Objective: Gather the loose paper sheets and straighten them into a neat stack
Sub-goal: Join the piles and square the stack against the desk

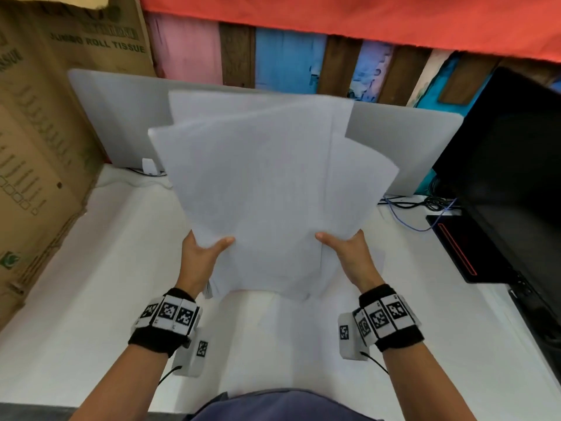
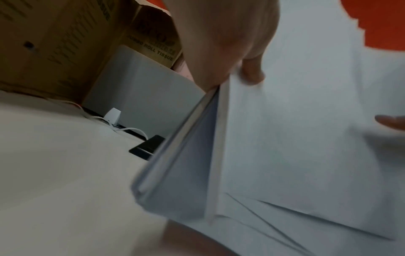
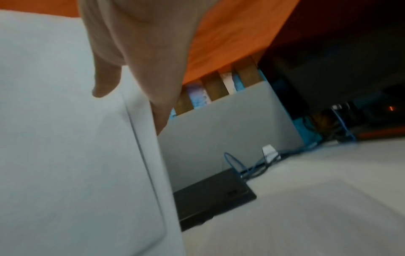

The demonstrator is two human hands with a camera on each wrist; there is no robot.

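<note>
Big brown box (image 1: pixel 39 141) at the far left. Left grip (image 1: pixel 200 256) clamped on the left edge of the paper sheets (image 1: pixel 267 183), thumb on top. Sheets held up over the white counter (image 1: pixel 91 268), standing tall and fanned out, corners not lined up. Right grip (image 1: pixel 352 256) clamped on the right edge, thumb on top too. Black screen (image 1: pixel 510 165) at the far right.

A makeshift office workstation: a white desk (image 1: pixel 91 268) backed by a grey partition panel (image 1: pixel 121 117), a black monitor (image 1: pixel 510 165) to the panel's right with tangled cables (image 1: pixel 425 205) at its base, and cardboard tissue cartons (image 1: pixel 45 117) to the panel's left.
</note>
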